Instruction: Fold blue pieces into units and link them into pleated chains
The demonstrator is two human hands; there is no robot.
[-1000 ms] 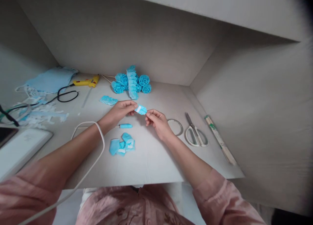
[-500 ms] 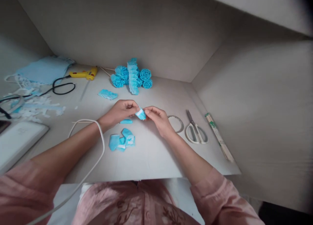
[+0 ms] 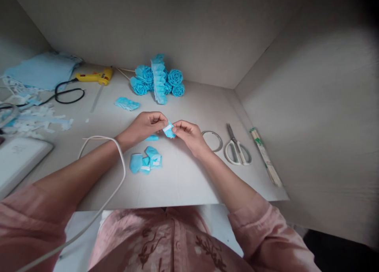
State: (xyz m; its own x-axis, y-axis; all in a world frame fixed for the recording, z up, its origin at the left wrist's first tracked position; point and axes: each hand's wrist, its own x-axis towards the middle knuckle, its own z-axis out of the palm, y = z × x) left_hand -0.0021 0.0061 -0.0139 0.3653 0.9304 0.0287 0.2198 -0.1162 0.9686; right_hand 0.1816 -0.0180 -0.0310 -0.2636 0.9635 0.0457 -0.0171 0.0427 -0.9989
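Between my two hands is a small blue petal piece (image 3: 169, 130) with a white strip on it. My left hand (image 3: 151, 123) pinches its left edge. The fingers of my right hand (image 3: 189, 134) are closed on its right side. Under my left wrist lies another blue piece (image 3: 152, 138), partly hidden. Nearer to me, several blue petal pieces (image 3: 147, 160) with white strips lie in a loose pile. A crumpled blue piece (image 3: 127, 104) rests beyond my left hand.
Blue flowers (image 3: 174, 78) on sticks lie at the back beside a pleated blue strip (image 3: 159, 79). A yellow glue gun (image 3: 94, 77) is at back left, near white scraps (image 3: 41, 120). Scissors (image 3: 236, 145), a tape roll (image 3: 220, 142) and a packet of sticks (image 3: 265, 157) lie right. A white cable (image 3: 122, 165) crosses my left forearm.
My hands have turned the blue petal piece a little, and my right fingers now lie further over its edge. The whole view has shifted slightly, with things appearing higher.
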